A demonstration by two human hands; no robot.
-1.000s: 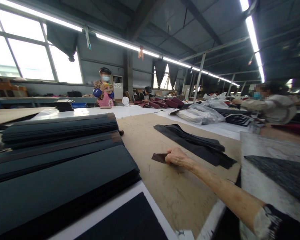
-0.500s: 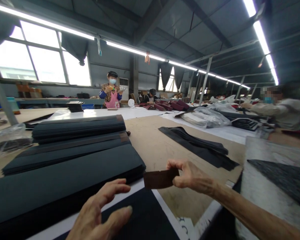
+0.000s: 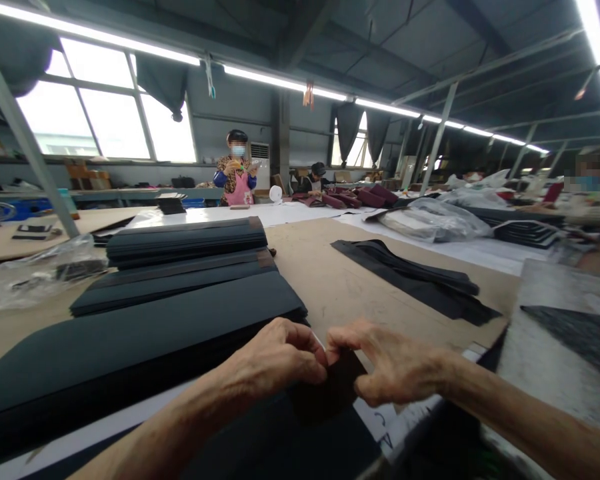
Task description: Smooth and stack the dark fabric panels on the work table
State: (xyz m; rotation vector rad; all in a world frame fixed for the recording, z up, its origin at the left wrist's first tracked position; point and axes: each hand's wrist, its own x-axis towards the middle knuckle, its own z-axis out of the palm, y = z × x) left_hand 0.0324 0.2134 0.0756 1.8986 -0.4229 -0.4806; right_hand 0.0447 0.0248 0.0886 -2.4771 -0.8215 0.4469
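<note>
Both hands meet at lower centre of the frame. Left hand (image 3: 280, 357) and right hand (image 3: 390, 363) each pinch the top edge of a small dark brown piece (image 3: 330, 393). It looks thin, light and limp; hold it by the edges. Stacked dark sheets (image 3: 145, 333) crowd the left; bare board (image 3: 330, 280) lies open beyond.

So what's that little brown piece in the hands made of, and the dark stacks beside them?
The brown piece looks like thin matte leather or faux leather, bending between both hands. The dark stacks seem stiff matte sheet, perhaps card or fabric-covered board: flat, crisp edges.
</note>
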